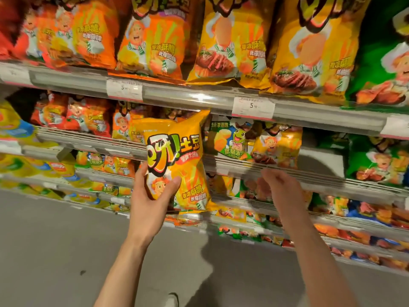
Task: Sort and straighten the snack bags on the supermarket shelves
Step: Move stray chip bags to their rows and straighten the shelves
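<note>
Yellow potato-snack bag (177,160): held upright in the air in front of the second shelf from the top, its printed face toward the camera and its top corner just under the upper shelf's rail (199,97). Left hand (152,196): grasping that bag at its lower left, thumb (174,182) laid across the front, the other fingers behind. Right hand (278,187): blurred, fingers loosely curled and grasping nothing, just in front of the second shelf's edge (309,176) to the right of the held bag. Upper shelf: a row of large bags standing upright, orange ones (152,41) at the left and middle, yellow ones (309,54) right of them, a green one (385,63) at the far right. Two white price tags (253,107) on the rail, both reading 5. Second shelf: smaller bags, red-orange (73,116) at the left, a frog-printed bag (232,138) and a small yellow bag (276,145) behind the right hand, green bags (380,160) further right. Lower shelves: mixed small packets, too blurred to tell apart. Grey floor (55,251) below.
</note>
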Tool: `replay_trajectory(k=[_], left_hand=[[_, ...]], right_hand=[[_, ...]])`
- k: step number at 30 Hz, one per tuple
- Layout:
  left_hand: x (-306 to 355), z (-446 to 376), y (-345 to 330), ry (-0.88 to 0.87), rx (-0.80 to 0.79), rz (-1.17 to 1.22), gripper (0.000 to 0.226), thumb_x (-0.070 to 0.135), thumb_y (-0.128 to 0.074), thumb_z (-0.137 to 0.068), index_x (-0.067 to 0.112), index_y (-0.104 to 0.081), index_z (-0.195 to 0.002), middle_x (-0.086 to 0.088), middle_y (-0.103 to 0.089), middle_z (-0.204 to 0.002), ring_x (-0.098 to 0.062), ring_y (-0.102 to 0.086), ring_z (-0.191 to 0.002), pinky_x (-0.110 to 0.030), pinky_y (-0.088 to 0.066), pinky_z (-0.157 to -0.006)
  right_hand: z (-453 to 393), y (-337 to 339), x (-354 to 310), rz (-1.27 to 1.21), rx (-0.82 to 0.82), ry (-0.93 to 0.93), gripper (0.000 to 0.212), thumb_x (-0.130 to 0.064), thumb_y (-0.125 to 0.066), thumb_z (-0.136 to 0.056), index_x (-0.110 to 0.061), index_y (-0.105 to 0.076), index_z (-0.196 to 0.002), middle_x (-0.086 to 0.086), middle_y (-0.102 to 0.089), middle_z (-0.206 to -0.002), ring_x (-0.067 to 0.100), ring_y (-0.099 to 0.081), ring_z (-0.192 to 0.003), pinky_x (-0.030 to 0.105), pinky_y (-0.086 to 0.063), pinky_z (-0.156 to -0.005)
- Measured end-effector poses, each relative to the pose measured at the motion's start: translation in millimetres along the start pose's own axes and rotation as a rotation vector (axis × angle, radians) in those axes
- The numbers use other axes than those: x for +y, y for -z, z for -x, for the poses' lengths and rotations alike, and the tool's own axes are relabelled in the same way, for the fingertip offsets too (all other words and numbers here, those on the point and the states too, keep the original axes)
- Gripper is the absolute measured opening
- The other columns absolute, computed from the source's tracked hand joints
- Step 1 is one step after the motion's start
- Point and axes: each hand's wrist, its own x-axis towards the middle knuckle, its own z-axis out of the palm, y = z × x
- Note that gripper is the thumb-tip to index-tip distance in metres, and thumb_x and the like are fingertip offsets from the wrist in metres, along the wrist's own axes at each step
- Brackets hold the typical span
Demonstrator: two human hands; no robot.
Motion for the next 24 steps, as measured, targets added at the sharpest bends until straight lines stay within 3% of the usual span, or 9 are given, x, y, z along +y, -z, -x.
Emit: replay_trajectory(k=[1, 3, 5, 6, 10, 13, 17, 20, 24], left_hand=[[-4.8, 5.3, -5.1, 0.010, 0.009, 0.000, 0.083, 0.059, -0.082, -0.077, 0.031, -0.047, -0.147, 0.011, -0.057, -0.143, -0.008, -0.052, -0.134, -0.038, -0.046, -0.112], [-12.4, 12.9, -13.8, 0.038, 0.025, 0.011, 0.076, 0.047, -0.084, -0.079, 0.029, -0.050, -0.145, 0.011, -0.060, -0.139, 0.003, -0.056, -0.125, -0.022, -0.051, -0.100], [-19.8, 12.7, -22.0, 0.048, 0.031, 0.025, 0.071, 0.034, -0.081, -0.082, 0.026, -0.050, -0.145, 0.011, -0.061, -0.135, 0.014, -0.058, -0.113, -0.005, -0.049, -0.080], [-21.1, 9.7, -25.3, 0.050, 0.031, 0.024, 0.072, 0.033, -0.081, -0.083, 0.026, -0.048, -0.147, 0.013, -0.061, -0.135, 0.017, -0.057, -0.112, -0.002, -0.047, -0.081], [-23.4, -21.7, -33.5, 0.001, 0.070, -0.009, 0.080, 0.053, -0.082, -0.080, 0.031, -0.047, -0.148, 0.017, -0.058, -0.139, -0.001, -0.052, -0.131, -0.030, -0.043, -0.111], [-28.1, -45.7, -38.5, -0.014, 0.076, -0.003, 0.073, 0.050, -0.079, -0.082, 0.031, -0.049, -0.145, 0.013, -0.060, -0.138, -0.010, -0.054, -0.131, -0.043, -0.045, -0.113], [-29.7, -63.0, -41.7, -0.023, 0.070, -0.003, 0.072, 0.050, -0.078, -0.083, 0.032, -0.047, -0.145, 0.017, -0.060, -0.137, -0.001, -0.054, -0.128, -0.035, -0.046, -0.111], [-30.0, -69.3, -41.4, -0.020, 0.057, -0.003, 0.073, 0.049, -0.078, -0.083, 0.034, -0.045, -0.146, 0.022, -0.057, -0.136, 0.004, -0.051, -0.127, -0.023, -0.042, -0.107], [-32.9, -76.1, -35.7, -0.033, 0.024, -0.021, 0.080, 0.050, -0.077, -0.082, 0.031, -0.042, -0.151, 0.016, -0.055, -0.142, -0.003, -0.048, -0.132, -0.013, -0.038, -0.101]], right_hand=[[-7.9, 2.3, -0.1, 0.020, -0.018, 0.008, 0.014, -0.025, -0.064, -0.100, -0.017, -0.074, -0.096, 0.004, -0.077, -0.086, 0.008, -0.070, -0.073, 0.021, -0.054, -0.066], [-23.9, 4.0, -0.5, 0.051, -0.053, 0.022, 0.016, -0.025, -0.064, -0.100, -0.019, -0.075, -0.089, 0.006, -0.077, -0.086, 0.018, -0.069, -0.079, 0.031, -0.053, -0.075], [-36.1, 2.0, -2.3, 0.037, -0.102, 0.032, 0.019, -0.020, -0.063, -0.101, -0.010, -0.074, -0.090, 0.015, -0.071, -0.083, 0.026, -0.062, -0.077, 0.035, -0.050, -0.073], [-42.9, -0.3, -2.0, 0.045, -0.120, 0.043, 0.020, -0.019, -0.062, -0.101, -0.004, -0.072, -0.092, 0.018, -0.067, -0.082, 0.025, -0.060, -0.076, 0.035, -0.049, -0.072], [-75.5, -26.0, -1.2, 0.152, -0.107, 0.207, 0.010, -0.021, -0.067, -0.097, -0.011, -0.065, -0.095, 0.001, -0.069, -0.088, 0.014, -0.062, -0.085, 0.014, -0.047, -0.080], [-101.5, -50.8, 1.7, 0.222, -0.077, 0.291, 0.032, -0.044, -0.068, -0.087, -0.017, -0.053, -0.094, -0.015, -0.051, -0.078, 0.012, -0.052, -0.081, 0.022, -0.042, -0.082], [-119.4, -78.1, 0.8, 0.268, -0.033, 0.225, 0.039, -0.061, -0.067, -0.085, -0.038, -0.035, -0.078, -0.017, -0.036, -0.074, 0.001, -0.037, -0.069, 0.027, -0.034, -0.073], [-125.5, -89.1, -0.9, 0.292, -0.028, 0.142, 0.054, -0.073, -0.066, -0.078, -0.027, -0.047, -0.100, -0.007, -0.051, -0.095, 0.014, -0.050, -0.086, 0.033, -0.039, -0.080], [-122.2, -89.3, -9.8, 0.273, -0.007, 0.144, 0.053, -0.055, -0.070, -0.089, -0.019, -0.056, -0.125, -0.007, -0.061, -0.119, 0.015, -0.056, -0.113, 0.031, -0.039, -0.094]])
